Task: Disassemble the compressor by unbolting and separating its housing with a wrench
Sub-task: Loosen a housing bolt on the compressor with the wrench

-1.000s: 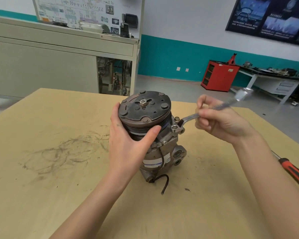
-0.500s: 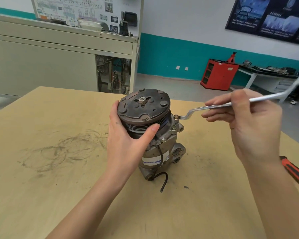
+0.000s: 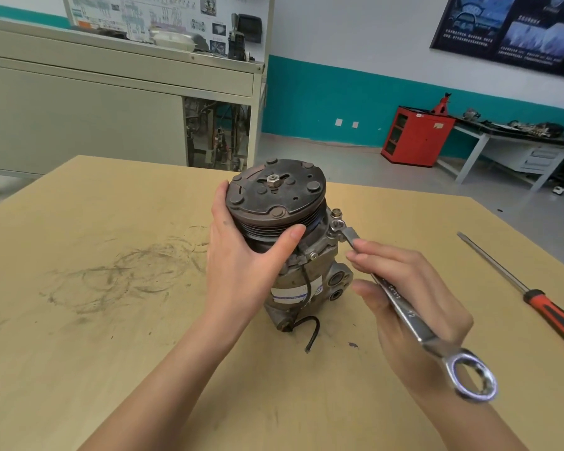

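Now the wrench (image 3: 401,304) is being brought round: a second ago its handle was pointing away and to the right, half a second ago straight out to the right, and at present its free ring end is being held close to the person. Its long axis is running from the bolt (image 3: 336,226) at the fingertips of the right hand (image 3: 414,304) back across the palm and out past the wrist. The shaft is being held loosely between the fingers laid over it and the thumb beneath. Whether the ring is seated fully on the bolt head cannot be told. The sweep is being read as part of working this bolt, either one stroke or a fresh bite; the housing is not yet being separated.

The compressor (image 3: 293,281) is being kept upright on the surface (image 3: 111,353), its long axis vertical and its pulley face turned upward, just to the left of the right hand. It is being clamped at the pulley by the left hand (image 3: 241,265), thumb on the near side and fingers wrapped round the far side
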Available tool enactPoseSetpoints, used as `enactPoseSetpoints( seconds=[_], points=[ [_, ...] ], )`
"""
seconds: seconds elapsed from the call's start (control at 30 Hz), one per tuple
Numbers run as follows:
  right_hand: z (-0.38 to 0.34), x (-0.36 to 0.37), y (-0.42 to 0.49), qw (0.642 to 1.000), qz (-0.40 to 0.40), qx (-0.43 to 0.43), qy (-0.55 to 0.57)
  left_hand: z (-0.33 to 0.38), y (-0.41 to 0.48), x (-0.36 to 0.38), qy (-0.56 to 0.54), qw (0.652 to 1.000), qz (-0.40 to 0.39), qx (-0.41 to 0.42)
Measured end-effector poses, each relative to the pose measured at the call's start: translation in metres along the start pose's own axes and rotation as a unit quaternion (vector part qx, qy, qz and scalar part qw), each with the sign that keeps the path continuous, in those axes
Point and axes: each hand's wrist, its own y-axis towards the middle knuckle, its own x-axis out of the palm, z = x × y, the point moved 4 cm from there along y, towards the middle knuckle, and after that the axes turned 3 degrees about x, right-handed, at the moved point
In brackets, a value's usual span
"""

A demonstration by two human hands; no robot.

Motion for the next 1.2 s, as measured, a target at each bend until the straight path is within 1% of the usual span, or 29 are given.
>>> enactPoseSetpoints(
  seconds=[0.1,0.27,0.33,0.37,0.4,0.43,0.47,0.53,0.57,0.6,0.63,0.67,0.77,0.8,0.87,0.9,0.93,1.03,1.1,1.2],
  points=[
    [-0.001,-0.001,0.001,1.0,0.002,0.006,0.017,0.0,0.0,0.0,0.002,1.0,0.005,0.0],
    [-0.01,0.005,-0.002,0.997,-0.001,-0.051,-0.062,-0.002,0.0,0.001,-0.001,1.0,0.005,0.001],
    [-0.011,0.007,-0.003,0.996,0.006,-0.05,-0.067,-0.002,0.0,0.001,0.003,1.0,0.006,0.001],
    [-0.01,0.008,-0.004,0.999,0.012,-0.03,-0.043,-0.002,0.0,0.0,0.005,1.0,0.007,0.001],
    [-0.007,0.009,-0.006,1.0,0.016,0.011,0.015,-0.002,0.0,0.0,0.005,1.0,0.008,0.002],
    [-0.001,0.01,-0.007,0.991,0.015,0.075,0.106,-0.003,0.0,0.0,0.005,1.0,0.008,0.002],
    [0.007,0.012,-0.007,0.965,0.011,0.149,0.216,-0.003,0.0,0.0,0.004,1.0,0.008,0.003],
    [0.026,0.014,-0.003,0.873,0.019,0.274,0.404,-0.003,0.0,0.0,0.003,1.0,0.006,0.004],
    [0.037,0.016,0.002,0.829,0.022,0.323,0.455,-0.003,0.0,0.0,0.003,1.0,0.004,0.003],
    [0.046,0.018,0.009,0.8,0.021,0.362,0.478,-0.003,0.0,0.0,0.002,1.0,0.003,0.001],
    [0.053,0.021,0.016,0.784,0.015,0.39,0.483,-0.003,0.001,0.0,0.002,1.0,0.002,0.001],
    [0.058,0.024,0.021,0.775,0.009,0.407,0.483,-0.003,0.0,0.0,0.002,1.0,0.001,0.0],
    [0.062,0.028,0.023,0.75,0.02,0.436,0.498,-0.005,0.0,-0.001,0.002,1.0,-0.002,0.002],
    [0.059,0.025,0.021,0.749,0.021,0.431,0.502,-0.005,0.0,-0.001,0.002,1.0,-0.002,0.003],
    [0.05,0.018,0.017,0.768,0.02,0.402,0.499,-0.005,0.0,-0.001,0.003,1.0,-0.002,0.004],
    [0.045,0.014,0.015,0.787,0.023,0.382,0.484,-0.005,0.0,-0.001,0.004,1.0,-0.003,0.005],
    [0.039,0.01,0.013,0.814,0.031,0.359,0.456,-0.004,0.001,-0.001,0.004,1.0,-0.003,0.005],
    [0.017,0.004,0.008,0.902,0.038,0.263,0.339,-0.004,0.001,-0.001,0.003,1.0,-0.003,0.007],
    [0.007,0.004,0.002,0.934,0.01,0.218,0.285,-0.005,0.001,-0.001,0.001,1.0,-0.002,0.007],
    [0.0,0.005,-0.001,0.958,-0.026,0.18,0.223,-0.004,0.001,-0.001,0.0,1.0,0.0,0.006]
  ],
)
